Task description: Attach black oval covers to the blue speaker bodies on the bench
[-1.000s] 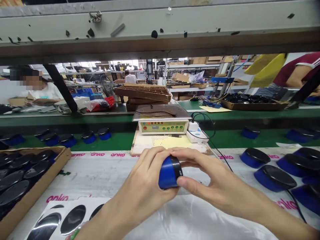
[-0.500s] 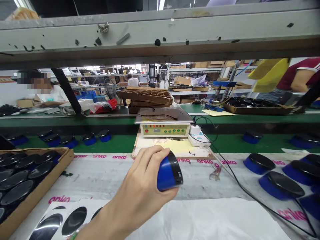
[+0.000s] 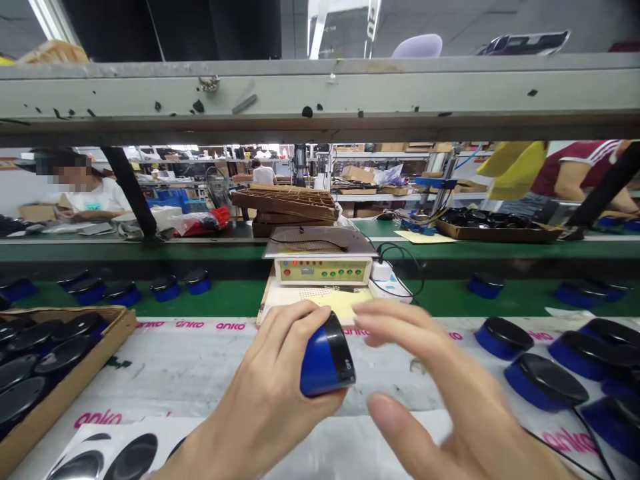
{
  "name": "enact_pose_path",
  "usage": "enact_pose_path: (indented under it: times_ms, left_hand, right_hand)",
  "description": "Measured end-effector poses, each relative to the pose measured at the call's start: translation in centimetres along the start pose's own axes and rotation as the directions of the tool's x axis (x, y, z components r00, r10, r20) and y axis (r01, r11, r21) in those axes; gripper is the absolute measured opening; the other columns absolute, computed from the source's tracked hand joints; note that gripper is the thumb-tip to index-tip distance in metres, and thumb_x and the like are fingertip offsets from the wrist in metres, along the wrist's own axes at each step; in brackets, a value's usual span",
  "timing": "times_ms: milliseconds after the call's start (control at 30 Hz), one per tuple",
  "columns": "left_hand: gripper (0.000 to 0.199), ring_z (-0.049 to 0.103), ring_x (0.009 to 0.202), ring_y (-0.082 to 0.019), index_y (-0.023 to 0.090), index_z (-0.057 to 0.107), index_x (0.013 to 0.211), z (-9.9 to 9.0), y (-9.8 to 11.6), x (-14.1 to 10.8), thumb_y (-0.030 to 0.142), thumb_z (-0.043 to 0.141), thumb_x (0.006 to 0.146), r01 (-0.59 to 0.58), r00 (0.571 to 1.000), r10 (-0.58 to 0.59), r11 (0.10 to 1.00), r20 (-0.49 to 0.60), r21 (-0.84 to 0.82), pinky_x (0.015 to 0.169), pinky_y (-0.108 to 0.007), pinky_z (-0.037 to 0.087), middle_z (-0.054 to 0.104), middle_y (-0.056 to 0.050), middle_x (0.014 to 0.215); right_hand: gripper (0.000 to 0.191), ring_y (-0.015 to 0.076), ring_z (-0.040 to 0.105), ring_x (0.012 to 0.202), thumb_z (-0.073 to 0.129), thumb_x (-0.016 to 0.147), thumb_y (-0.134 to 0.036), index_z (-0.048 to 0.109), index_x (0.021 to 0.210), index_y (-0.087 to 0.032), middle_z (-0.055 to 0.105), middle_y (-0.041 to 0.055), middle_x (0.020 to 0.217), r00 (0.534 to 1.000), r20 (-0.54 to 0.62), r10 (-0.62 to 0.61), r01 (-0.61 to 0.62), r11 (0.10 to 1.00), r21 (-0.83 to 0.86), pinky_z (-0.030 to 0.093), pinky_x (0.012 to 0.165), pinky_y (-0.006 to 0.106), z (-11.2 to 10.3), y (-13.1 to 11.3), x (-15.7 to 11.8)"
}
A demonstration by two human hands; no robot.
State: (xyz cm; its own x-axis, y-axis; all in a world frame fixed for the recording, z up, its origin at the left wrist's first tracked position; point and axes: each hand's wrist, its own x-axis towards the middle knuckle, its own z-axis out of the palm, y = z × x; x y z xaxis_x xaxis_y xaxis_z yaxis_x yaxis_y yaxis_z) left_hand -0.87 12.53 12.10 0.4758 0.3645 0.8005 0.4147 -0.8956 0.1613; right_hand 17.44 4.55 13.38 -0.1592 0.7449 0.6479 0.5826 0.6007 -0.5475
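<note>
My left hand (image 3: 273,383) grips a round blue and black device (image 3: 320,360) near the middle of the bench, tilted on its side. Small "OFF" lettering shows on its black rim, which faces right. Just to the right, my right hand (image 3: 430,373) is raised with fingers and thumb spread; a gap separates it from the device, and nothing lies between its fingers. Beneath my left forearm is a white sheet with shiny black oval pieces (image 3: 133,457).
Similar devices (image 3: 545,380) stand at the right, one with a black cable. A cardboard tray (image 3: 117,333) of them is at left. Others sit on the green conveyor (image 3: 250,293). A control box (image 3: 323,272) stands ahead, beneath a low shelf beam (image 3: 380,100). People work beyond.
My right hand has come into view from the right, fingers spread, close to the device. My left hand still holds the device at much the same tilt. The view has tipped up slightly.
</note>
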Motion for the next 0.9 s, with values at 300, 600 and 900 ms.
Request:
enact_pose_path:
  times_ms: [300, 600, 900]
  left_hand:
    - [0.051, 0.051, 0.103, -0.022, 0.007, 0.047, 0.12, 0.8, -0.3, -0.2, 0.008, 0.068, 0.073, -0.091, 0.996, 0.091, 0.991, 0.008, 0.095, 0.092, -0.033, 0.044, 0.055, -0.012, 0.114]
    - [0.053, 0.052, 0.103, -0.021, 0.008, 0.047, 0.118, 0.8, -0.2, -0.2, 0.01, 0.071, 0.071, -0.054, 0.998, 0.052, 0.997, 0.029, 0.056, 0.09, -0.031, 0.045, 0.056, -0.011, 0.114]
    - [0.058, 0.052, 0.111, -0.02, 0.012, 0.045, 0.122, 0.6, -0.6, -0.3, 0.022, 0.074, 0.073, 0.039, 0.999, -0.039, 0.999, 0.036, -0.02, 0.096, -0.03, 0.045, 0.055, -0.01, 0.118]
  right_hand:
    - [0.043, 0.0193, 0.043, 0.128, 0.044, 0.098, -0.041, 0.028, 0.138, -0.044, 0.036, -0.0007, 0.146, 0.93, 0.278, 0.239, -0.351, 0.802, 0.483, 0.044, 0.103, 0.034, 3.4, 2.8, 0.0]
    - [0.044, 0.0195, 0.037, 0.133, 0.038, 0.1, -0.039, 0.023, 0.14, -0.045, 0.028, -0.0007, 0.15, 0.96, 0.227, 0.165, -0.253, 0.86, 0.442, 0.042, 0.104, 0.033, 3.8, 3.2, -0.3]
    - [0.056, 0.0213, 0.042, 0.13, 0.044, 0.098, -0.031, 0.019, 0.143, -0.051, 0.032, -0.0059, 0.15, 0.973, 0.214, 0.085, -0.129, 0.971, 0.202, 0.041, 0.105, 0.04, 3.0, 3.5, 0.2]
